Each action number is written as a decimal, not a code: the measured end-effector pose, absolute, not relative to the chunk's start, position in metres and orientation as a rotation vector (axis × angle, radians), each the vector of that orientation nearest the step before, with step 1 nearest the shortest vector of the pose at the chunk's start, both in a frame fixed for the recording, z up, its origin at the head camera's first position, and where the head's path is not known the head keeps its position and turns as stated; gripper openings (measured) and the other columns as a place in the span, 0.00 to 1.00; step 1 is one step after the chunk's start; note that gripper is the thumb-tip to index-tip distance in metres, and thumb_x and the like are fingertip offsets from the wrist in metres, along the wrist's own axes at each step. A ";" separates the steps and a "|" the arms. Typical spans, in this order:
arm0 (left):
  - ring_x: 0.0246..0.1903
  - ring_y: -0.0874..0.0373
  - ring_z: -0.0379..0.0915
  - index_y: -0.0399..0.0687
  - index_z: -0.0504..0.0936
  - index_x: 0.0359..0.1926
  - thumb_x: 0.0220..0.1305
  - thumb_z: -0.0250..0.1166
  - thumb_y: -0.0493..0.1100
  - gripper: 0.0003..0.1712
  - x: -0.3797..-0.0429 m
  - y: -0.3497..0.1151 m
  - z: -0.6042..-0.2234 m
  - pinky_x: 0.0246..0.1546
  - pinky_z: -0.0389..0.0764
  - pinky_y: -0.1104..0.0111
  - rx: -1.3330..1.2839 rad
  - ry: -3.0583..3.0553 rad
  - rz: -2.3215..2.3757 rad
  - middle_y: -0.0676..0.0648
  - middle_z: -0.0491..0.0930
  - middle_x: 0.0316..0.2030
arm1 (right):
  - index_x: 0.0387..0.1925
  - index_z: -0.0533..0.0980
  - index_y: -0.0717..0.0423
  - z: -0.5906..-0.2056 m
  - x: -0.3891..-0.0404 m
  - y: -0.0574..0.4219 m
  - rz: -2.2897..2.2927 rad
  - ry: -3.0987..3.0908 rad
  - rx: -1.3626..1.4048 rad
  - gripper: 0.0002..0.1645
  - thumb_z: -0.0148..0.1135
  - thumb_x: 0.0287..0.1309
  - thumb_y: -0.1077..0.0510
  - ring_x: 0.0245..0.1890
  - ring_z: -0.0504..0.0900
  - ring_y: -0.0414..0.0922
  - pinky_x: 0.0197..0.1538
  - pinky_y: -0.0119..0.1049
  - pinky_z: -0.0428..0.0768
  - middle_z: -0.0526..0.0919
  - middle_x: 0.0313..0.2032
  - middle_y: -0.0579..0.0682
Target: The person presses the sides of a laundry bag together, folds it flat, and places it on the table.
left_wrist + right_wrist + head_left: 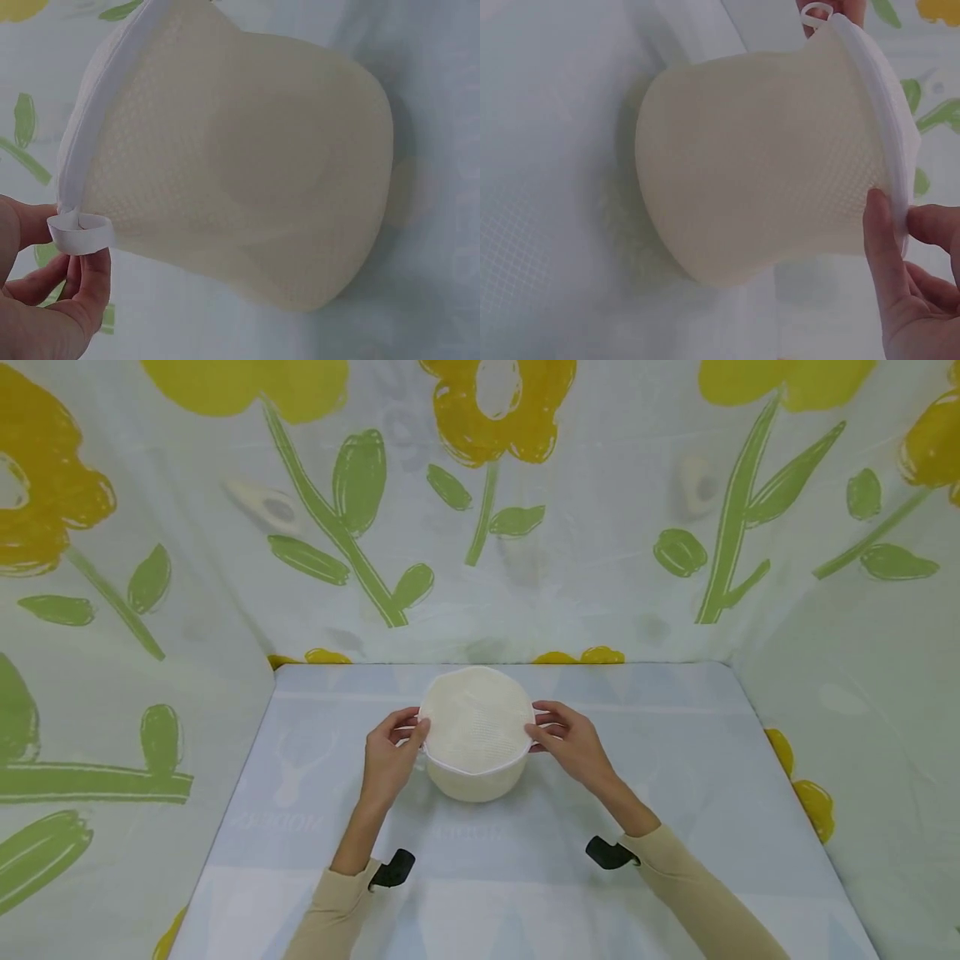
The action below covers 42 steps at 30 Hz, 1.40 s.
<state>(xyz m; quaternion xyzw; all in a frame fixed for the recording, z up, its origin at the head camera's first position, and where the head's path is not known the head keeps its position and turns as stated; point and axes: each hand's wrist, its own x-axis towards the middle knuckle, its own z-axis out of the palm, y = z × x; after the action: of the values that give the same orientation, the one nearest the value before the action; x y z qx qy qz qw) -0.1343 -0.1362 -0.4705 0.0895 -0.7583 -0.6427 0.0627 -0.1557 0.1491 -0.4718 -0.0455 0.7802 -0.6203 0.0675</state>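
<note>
A cream mesh laundry bag (476,718) with a white zipped rim stands over the middle of the table, its flat round top facing me. My left hand (388,756) pinches the left side of the rim between thumb and fingers. A small white fabric loop (82,238) sticks out right at those fingertips in the left wrist view. On the opposite side, my right hand (573,745) pinches the white rim (877,82), thumb on one face and fingers on the other. Below the rim the bag's soft body bulges out, and a faint rounded shape shows through its wall.
The table (300,827) wears a pale blue patterned cover. Behind it and at both sides hang white curtains (600,527) printed with yellow flowers and green leaves. A black strap-on device (393,868) sits at the left sleeve cuff, another (609,853) at the right.
</note>
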 end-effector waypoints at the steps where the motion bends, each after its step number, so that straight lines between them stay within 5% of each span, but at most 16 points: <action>1: 0.45 0.50 0.78 0.39 0.83 0.58 0.68 0.70 0.41 0.20 -0.134 -0.135 -0.471 0.41 0.80 0.80 0.267 -2.290 -1.949 0.38 0.79 0.48 | 0.64 0.74 0.60 -0.472 -0.155 0.151 -1.873 2.350 -0.142 0.28 0.70 0.65 0.60 0.42 0.87 0.51 0.48 0.56 0.85 0.82 0.50 0.61; 16: 0.43 0.49 0.79 0.28 0.78 0.58 0.69 0.67 0.33 0.19 -0.110 -0.106 -0.440 0.37 0.78 0.80 0.203 -2.305 -2.035 0.35 0.78 0.46 | 0.65 0.73 0.62 -0.471 -0.140 0.181 -1.839 2.364 -0.179 0.29 0.70 0.66 0.59 0.42 0.87 0.52 0.43 0.42 0.88 0.82 0.51 0.64; 25: 0.42 0.52 0.81 0.39 0.80 0.60 0.67 0.72 0.40 0.23 -0.114 -0.104 -0.475 0.38 0.81 0.77 0.172 -2.294 -2.108 0.40 0.78 0.45 | 0.66 0.72 0.62 -0.474 -0.135 0.195 -1.806 2.394 -0.187 0.30 0.70 0.66 0.58 0.40 0.88 0.45 0.43 0.45 0.88 0.82 0.50 0.63; 32: 0.36 0.60 0.81 0.34 0.80 0.60 0.71 0.68 0.40 0.21 -0.111 -0.100 -0.477 0.38 0.85 0.71 0.097 -2.242 -2.215 0.40 0.78 0.43 | 0.66 0.73 0.61 -0.474 -0.133 0.202 -1.768 2.433 -0.180 0.30 0.70 0.66 0.56 0.40 0.88 0.46 0.41 0.37 0.88 0.82 0.50 0.63; 42: 0.36 0.57 0.82 0.34 0.80 0.59 0.70 0.68 0.39 0.20 -0.109 -0.098 -0.480 0.38 0.87 0.66 0.083 -2.229 -2.267 0.38 0.81 0.43 | 0.64 0.74 0.61 -0.477 -0.135 0.207 -1.801 2.397 -0.150 0.28 0.70 0.66 0.57 0.37 0.87 0.44 0.40 0.38 0.88 0.82 0.49 0.63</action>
<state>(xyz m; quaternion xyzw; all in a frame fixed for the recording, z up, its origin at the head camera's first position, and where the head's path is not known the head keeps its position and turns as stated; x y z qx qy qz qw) -0.1092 -0.0977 -0.4796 0.0260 -0.7007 -0.7127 -0.0193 -0.1345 0.2067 -0.4773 -0.0497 0.7966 -0.5984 0.0699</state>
